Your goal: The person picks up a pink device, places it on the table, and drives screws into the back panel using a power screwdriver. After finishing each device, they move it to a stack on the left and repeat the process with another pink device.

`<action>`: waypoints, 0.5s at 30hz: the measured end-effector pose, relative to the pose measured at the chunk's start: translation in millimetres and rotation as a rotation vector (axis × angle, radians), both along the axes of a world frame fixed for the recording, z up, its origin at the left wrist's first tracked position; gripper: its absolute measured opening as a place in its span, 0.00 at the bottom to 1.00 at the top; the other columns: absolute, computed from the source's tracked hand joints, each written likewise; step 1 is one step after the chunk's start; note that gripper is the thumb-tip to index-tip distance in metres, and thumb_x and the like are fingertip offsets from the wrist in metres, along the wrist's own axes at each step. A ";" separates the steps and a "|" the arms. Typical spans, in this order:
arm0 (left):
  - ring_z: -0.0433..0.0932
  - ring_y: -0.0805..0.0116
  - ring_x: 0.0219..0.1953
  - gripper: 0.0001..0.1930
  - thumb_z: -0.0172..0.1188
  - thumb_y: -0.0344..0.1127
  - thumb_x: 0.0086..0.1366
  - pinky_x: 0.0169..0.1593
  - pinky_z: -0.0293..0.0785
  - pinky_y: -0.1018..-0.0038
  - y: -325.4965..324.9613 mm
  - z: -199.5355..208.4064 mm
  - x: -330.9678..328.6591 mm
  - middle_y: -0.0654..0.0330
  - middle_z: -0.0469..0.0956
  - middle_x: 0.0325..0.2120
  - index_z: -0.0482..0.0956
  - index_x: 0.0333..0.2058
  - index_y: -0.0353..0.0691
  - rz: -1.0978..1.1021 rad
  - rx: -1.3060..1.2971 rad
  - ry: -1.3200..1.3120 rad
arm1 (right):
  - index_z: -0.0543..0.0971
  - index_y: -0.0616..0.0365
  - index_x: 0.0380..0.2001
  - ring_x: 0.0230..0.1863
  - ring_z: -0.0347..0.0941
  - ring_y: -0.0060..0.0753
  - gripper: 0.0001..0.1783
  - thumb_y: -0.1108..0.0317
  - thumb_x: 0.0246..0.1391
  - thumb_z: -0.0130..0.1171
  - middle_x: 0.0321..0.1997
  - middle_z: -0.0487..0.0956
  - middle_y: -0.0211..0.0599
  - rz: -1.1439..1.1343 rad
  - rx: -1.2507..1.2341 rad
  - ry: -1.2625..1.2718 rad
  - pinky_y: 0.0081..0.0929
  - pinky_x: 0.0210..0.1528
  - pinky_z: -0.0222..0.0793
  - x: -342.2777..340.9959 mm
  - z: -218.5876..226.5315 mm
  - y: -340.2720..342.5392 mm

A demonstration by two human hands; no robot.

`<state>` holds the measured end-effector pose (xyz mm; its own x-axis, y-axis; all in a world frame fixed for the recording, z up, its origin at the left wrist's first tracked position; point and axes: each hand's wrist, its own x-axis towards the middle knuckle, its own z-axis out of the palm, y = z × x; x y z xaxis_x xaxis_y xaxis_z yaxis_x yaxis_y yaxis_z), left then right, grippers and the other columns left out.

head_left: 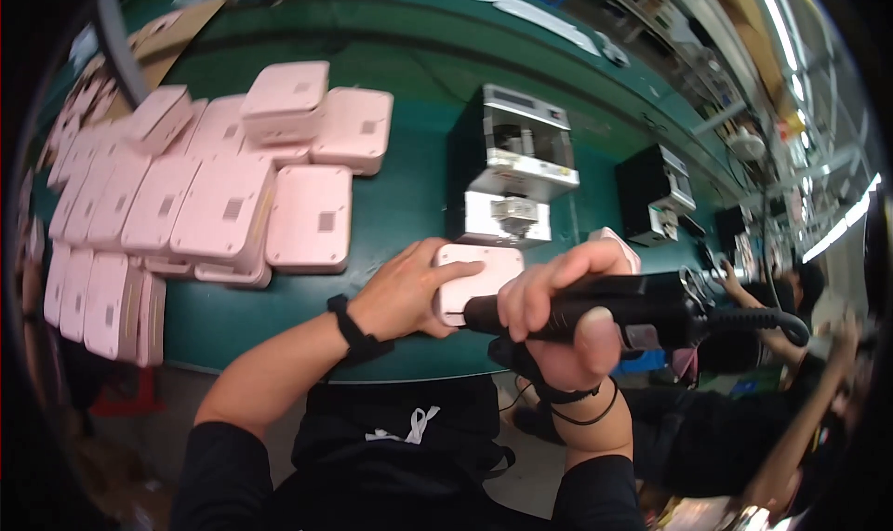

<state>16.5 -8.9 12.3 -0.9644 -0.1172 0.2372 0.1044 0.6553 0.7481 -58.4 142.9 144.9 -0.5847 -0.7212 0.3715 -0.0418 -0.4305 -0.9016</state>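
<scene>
**Two hands, one pink box, one black tool**

The fingers of the left hand (pixel 409 294) curl around a small pink plastic box with round corners (pixel 479 275). They hold it tight at the near edge of the green table (pixel 400 205). The right hand (pixel 558 317) is closed in a fist around a black power tool with a thick handle (pixel 595 312). The tool lies sideways, and its front end touches the pink box. A black cord (pixel 753 319) runs out of the tool's back end to the right.

Just behind the pink box stands a grey and white machine (pixel 516 164). A smaller black machine (pixel 656 192) sits to its right. On the left of the table lie many more pink boxes (pixel 223 196), some stacked up. Another person (pixel 791 410) sits far to the right.
</scene>
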 end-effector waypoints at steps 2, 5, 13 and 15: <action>0.71 0.49 0.56 0.43 0.79 0.39 0.36 0.60 0.70 0.63 -2.5 1.4 -2.4 0.49 0.70 0.53 0.76 0.57 0.53 -0.034 -0.001 0.003 | 0.66 0.57 0.39 0.18 0.69 0.32 0.27 0.47 0.54 0.65 0.20 0.72 0.35 0.016 -0.086 -0.054 0.34 0.26 0.69 0.9 13.6 7.8; 0.72 0.51 0.57 0.41 0.78 0.47 0.41 0.60 0.71 0.63 17.1 14.6 -7.8 0.47 0.70 0.53 0.76 0.58 0.49 -0.083 0.137 -0.108 | 0.67 0.59 0.39 0.19 0.72 0.35 0.27 0.51 0.51 0.69 0.20 0.74 0.36 0.060 -0.198 -0.019 0.36 0.26 0.72 4.5 23.2 52.6; 0.82 0.57 0.39 0.28 0.60 0.55 0.66 0.45 0.78 0.63 55.0 40.4 -52.9 0.47 0.79 0.38 0.74 0.55 0.38 -0.003 0.648 -0.691 | 0.72 0.68 0.40 0.25 0.76 0.39 0.22 0.66 0.49 0.71 0.25 0.77 0.39 0.178 -0.261 0.156 0.34 0.34 0.77 24.2 -7.8 94.7; 0.83 0.56 0.38 0.20 0.53 0.46 0.71 0.43 0.79 0.62 57.3 37.0 -58.9 0.47 0.81 0.38 0.75 0.54 0.39 0.073 0.528 -0.513 | 0.72 0.68 0.40 0.25 0.76 0.38 0.22 0.67 0.49 0.71 0.24 0.77 0.38 0.165 -0.264 0.129 0.33 0.34 0.77 26.3 -18.0 103.5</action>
